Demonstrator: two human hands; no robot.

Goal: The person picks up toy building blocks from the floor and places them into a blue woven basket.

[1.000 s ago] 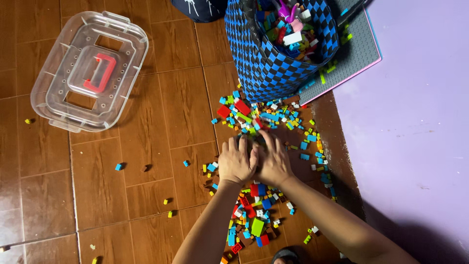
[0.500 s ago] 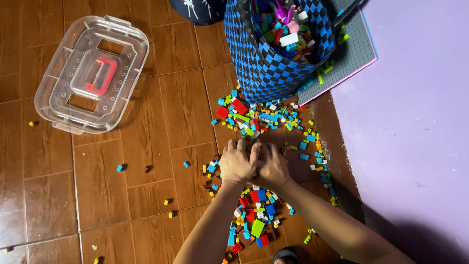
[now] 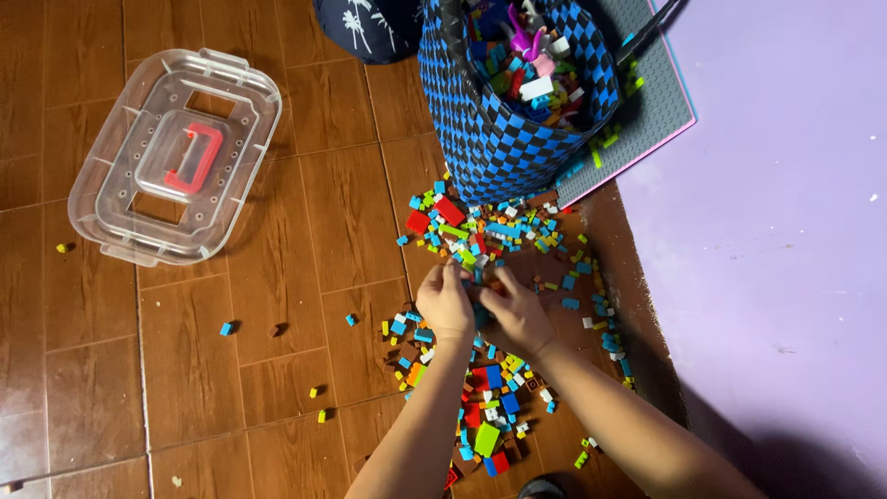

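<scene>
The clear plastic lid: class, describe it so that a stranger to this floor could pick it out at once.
Start at the blue-and-black woven basket of bricks and look far left across the brown tiled floor. There lies the clear plastic lid, alone. Unlike the scattered bricks, it is large, see-through and has a red handle.

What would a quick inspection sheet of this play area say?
Surface: brown tiled floor.
Job's things: small coloured bricks scattered beside a blue-and-black woven basket that is full of bricks.
Clutter: clear plastic lid with red handle; grey baseplate; stray bricks.
Hands: left hand and right hand side by side, cupped over the bricks; grip hidden.
Cables: nothing seen.
Surroundings: purple wall.
</scene>
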